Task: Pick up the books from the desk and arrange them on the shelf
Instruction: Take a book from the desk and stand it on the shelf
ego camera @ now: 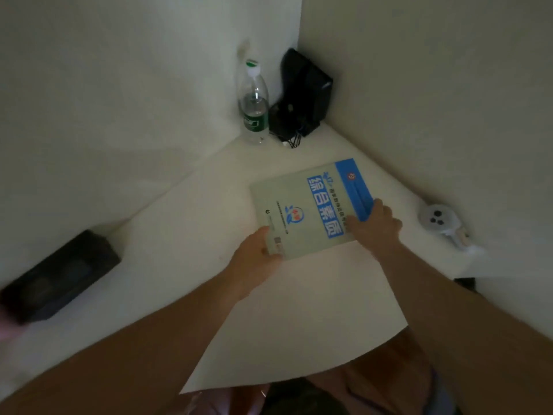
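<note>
A pale green book with a blue band and blue lettering lies flat on the white desk, toward the far corner. My left hand grips the book's near left corner, thumb on the cover. My right hand holds the book's right edge at the blue band, fingers curled over it. No shelf is in view.
A clear water bottle and a black holder stand in the far corner against the walls. A black box lies at the desk's left. A small white round device sits by the right wall.
</note>
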A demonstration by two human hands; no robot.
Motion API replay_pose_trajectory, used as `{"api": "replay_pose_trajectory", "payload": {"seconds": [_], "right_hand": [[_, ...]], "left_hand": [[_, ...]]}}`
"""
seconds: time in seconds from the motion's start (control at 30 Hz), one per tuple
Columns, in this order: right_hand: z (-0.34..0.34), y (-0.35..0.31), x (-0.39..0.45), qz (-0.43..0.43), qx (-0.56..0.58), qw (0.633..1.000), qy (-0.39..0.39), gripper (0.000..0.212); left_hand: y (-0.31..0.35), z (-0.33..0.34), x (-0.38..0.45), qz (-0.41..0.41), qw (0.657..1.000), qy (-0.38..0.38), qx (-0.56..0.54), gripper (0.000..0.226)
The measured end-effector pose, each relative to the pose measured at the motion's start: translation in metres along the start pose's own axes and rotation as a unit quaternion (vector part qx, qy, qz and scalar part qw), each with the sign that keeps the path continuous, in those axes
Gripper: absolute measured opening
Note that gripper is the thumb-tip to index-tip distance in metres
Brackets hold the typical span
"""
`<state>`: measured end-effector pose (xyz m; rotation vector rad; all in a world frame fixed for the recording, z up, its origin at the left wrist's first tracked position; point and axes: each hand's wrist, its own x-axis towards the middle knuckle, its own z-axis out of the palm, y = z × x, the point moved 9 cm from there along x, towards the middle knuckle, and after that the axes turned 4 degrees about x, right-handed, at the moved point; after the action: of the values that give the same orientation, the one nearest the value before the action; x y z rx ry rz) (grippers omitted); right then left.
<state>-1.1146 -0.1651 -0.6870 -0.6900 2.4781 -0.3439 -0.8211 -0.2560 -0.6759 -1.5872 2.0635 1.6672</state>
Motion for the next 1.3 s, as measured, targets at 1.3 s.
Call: {"api": "replay_pose_trajectory", "payload": {"seconds": [1.3], "right_hand": [[0.144, -0.100, -0.150, -0.137, 0.043, 0.975, -0.170, 0.100]], "left_hand": [[-0.108, -0.051, -0.085, -0.307, 0.931, 0.195, -0.009, 0.063]]}}
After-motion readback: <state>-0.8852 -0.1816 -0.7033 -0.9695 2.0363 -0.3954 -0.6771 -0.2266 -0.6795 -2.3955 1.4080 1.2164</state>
